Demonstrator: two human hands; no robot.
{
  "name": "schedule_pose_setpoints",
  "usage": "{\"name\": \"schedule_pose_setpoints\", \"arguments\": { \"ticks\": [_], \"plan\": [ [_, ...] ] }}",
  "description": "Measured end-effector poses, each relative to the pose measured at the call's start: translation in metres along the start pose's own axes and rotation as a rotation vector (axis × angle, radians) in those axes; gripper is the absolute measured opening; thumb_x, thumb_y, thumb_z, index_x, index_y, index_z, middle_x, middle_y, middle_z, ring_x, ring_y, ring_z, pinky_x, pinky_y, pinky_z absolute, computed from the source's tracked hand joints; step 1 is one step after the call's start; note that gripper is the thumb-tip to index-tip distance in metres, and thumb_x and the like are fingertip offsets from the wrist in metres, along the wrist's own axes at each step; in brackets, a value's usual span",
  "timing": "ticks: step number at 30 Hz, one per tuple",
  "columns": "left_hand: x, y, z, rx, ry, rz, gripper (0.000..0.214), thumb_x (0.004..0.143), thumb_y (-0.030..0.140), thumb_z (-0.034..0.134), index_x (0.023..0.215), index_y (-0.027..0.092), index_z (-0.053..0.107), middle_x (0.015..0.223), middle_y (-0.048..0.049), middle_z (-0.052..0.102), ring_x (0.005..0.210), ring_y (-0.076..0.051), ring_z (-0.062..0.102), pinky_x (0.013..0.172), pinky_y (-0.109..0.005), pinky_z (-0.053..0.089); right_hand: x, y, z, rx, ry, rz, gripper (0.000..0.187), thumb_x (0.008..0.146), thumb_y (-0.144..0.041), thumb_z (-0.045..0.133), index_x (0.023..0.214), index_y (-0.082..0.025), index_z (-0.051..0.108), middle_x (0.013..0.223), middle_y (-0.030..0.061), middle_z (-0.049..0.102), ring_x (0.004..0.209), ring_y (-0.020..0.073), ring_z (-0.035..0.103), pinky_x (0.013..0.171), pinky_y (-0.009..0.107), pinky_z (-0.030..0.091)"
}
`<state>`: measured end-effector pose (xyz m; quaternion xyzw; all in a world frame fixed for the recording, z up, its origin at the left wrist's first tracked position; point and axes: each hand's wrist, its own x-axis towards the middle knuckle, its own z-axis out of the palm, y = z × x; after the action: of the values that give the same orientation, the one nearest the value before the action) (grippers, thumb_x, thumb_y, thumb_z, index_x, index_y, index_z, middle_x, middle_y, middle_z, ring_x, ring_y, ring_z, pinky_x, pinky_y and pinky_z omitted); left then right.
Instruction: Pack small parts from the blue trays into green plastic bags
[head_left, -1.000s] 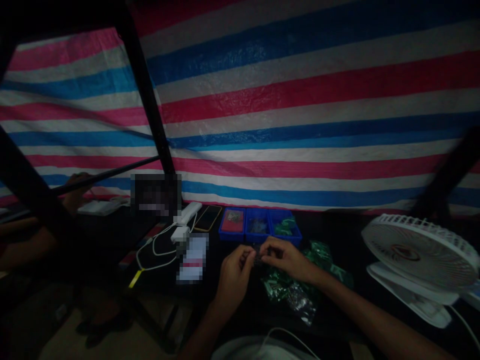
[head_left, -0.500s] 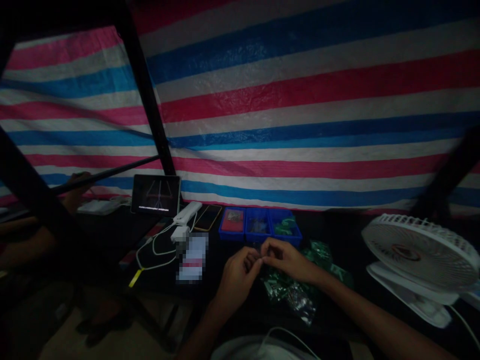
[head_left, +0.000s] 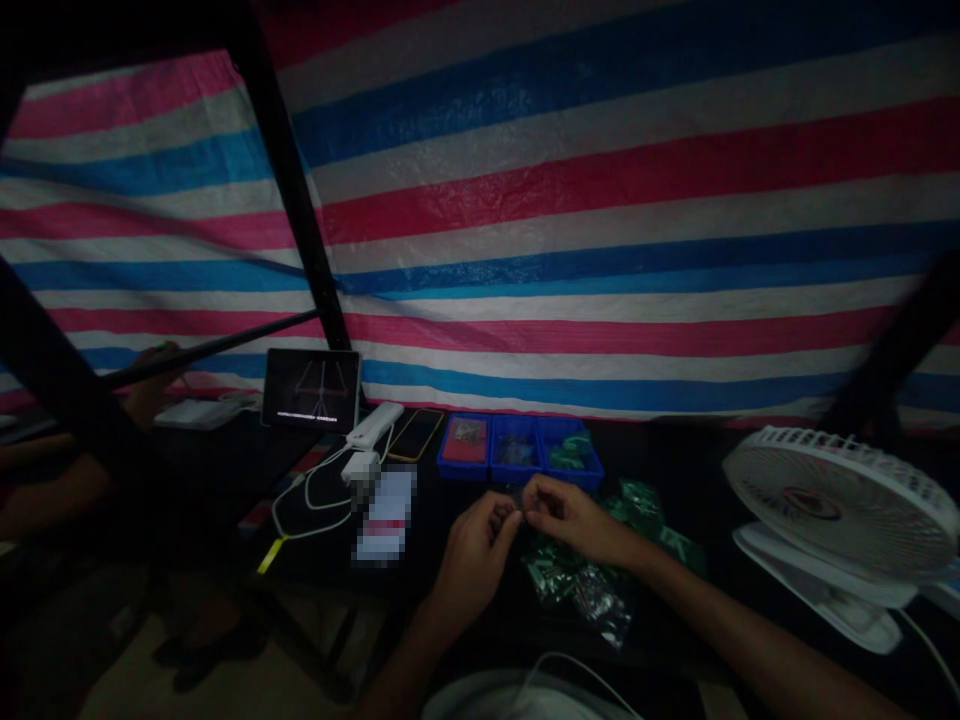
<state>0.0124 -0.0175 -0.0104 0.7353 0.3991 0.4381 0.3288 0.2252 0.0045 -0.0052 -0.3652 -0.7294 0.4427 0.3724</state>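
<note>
My left hand and my right hand meet fingertip to fingertip just in front of the blue bins. Both are closed in a pinch on a small, thin see-through plastic piece; the fingers and the dim light hide most of it. Beneath and beside my right hand lies a heap of clear plastic bags with green contents. The left blue bin holds something red with small pieces on top. Small clear-looking pieces fill the middle bin, and green pieces the right bin.
A white fan stands on the right of the black table. To the left are a phone, a white power strip with cables, and a tablet. Another person's arm shows beyond the black frame post.
My fingertips have shifted very slightly against each other. The bags, bins and everything else on the table stay where they were.
</note>
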Motion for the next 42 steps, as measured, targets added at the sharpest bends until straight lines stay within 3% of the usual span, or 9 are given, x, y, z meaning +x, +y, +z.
{"name": "schedule_pose_setpoints", "arguments": {
  "ticks": [8,17,20,24,28,34,38,42],
  "plan": [
    [-0.001,0.002,-0.002,-0.063,0.055,0.021,0.02,0.103,0.032,0.056,0.107,0.02,0.072,0.083,-0.0006,0.071,0.075,-0.015,0.066,0.071,-0.024,0.048,0.001,0.0,0.0,0.004,0.024,-0.016,0.037,0.093,-0.055,0.071,0.091,-0.02,0.06,0.073,-0.0049,0.047,0.064,0.0126,0.04,0.058,0.025,0.031],
    [-0.001,0.002,-0.002,-0.125,0.084,-0.003,0.028,0.104,0.039,0.056,0.113,0.019,0.073,0.071,-0.0006,0.071,0.064,-0.015,0.067,0.064,-0.024,0.052,0.002,-0.003,-0.006,-0.17,0.127,-0.149,0.037,0.1,-0.055,0.065,0.105,-0.021,0.08,0.089,0.0056,0.068,0.087,0.0212,0.06,0.078,0.033,0.047],
    [0.0,0.004,-0.003,-0.124,0.104,0.004,0.025,0.103,0.037,0.057,0.11,0.02,0.074,0.084,-0.0038,0.078,0.074,-0.017,0.073,0.072,-0.027,0.057,0.002,-0.002,-0.005,-0.086,0.125,-0.065,0.038,0.099,-0.055,0.065,0.108,-0.021,0.08,0.092,0.0066,0.073,0.078,0.0199,0.063,0.066,0.03,0.049],
    [0.001,0.007,-0.004,-0.066,0.135,0.029,0.025,0.103,0.037,0.058,0.106,0.022,0.076,0.101,-0.0069,0.081,0.092,-0.022,0.075,0.087,-0.033,0.059,0.001,-0.001,-0.003,0.015,0.101,0.016,0.042,0.098,-0.057,0.064,0.116,-0.022,0.077,0.097,0.0055,0.075,0.057,0.0123,0.056,0.048,0.023,0.043],
    [0.0,0.009,-0.005,-0.036,0.149,0.051,0.028,0.103,0.037,0.056,0.101,0.02,0.078,0.102,-0.0082,0.08,0.096,-0.023,0.074,0.089,-0.033,0.057,0.001,-0.001,-0.004,0.015,0.133,0.005,0.038,0.098,-0.055,0.064,0.117,-0.024,0.077,0.106,0.0054,0.074,0.054,0.0101,0.053,0.049,0.024,0.043],
    [0.002,0.003,-0.002,-0.049,0.164,0.04,0.011,0.095,0.027,0.066,0.094,0.021,0.075,0.093,-0.0047,0.077,0.087,-0.02,0.072,0.081,-0.03,0.055,0.0,-0.004,-0.005,0.048,0.117,0.007,0.037,0.1,-0.053,0.059,0.113,-0.023,0.078,0.09,0.0038,0.071,0.055,0.0122,0.054,0.053,0.026,0.045],
    [0.003,-0.005,0.001,-0.071,0.173,-0.014,0.013,0.092,0.024,0.068,0.104,0.02,0.07,0.09,-0.0026,0.075,0.084,-0.019,0.07,0.08,-0.03,0.054,0.002,0.0,-0.002,0.057,0.12,0.014,0.046,0.093,-0.054,0.072,0.127,-0.024,0.071,0.101,0.0044,0.069,0.059,0.0106,0.051,0.052,0.023,0.042],
    [0.003,-0.006,0.0,-0.068,0.164,0.019,0.025,0.099,0.026,0.06,0.121,0.021,0.07,0.096,-0.0042,0.072,0.088,-0.019,0.069,0.08,-0.03,0.053,0.004,0.007,-0.001,0.025,0.107,0.005,0.045,0.087,-0.052,0.08,0.12,-0.021,0.072,0.086,-0.0002,0.064,0.061,0.0105,0.048,0.055,0.022,0.038]
  ]
}}
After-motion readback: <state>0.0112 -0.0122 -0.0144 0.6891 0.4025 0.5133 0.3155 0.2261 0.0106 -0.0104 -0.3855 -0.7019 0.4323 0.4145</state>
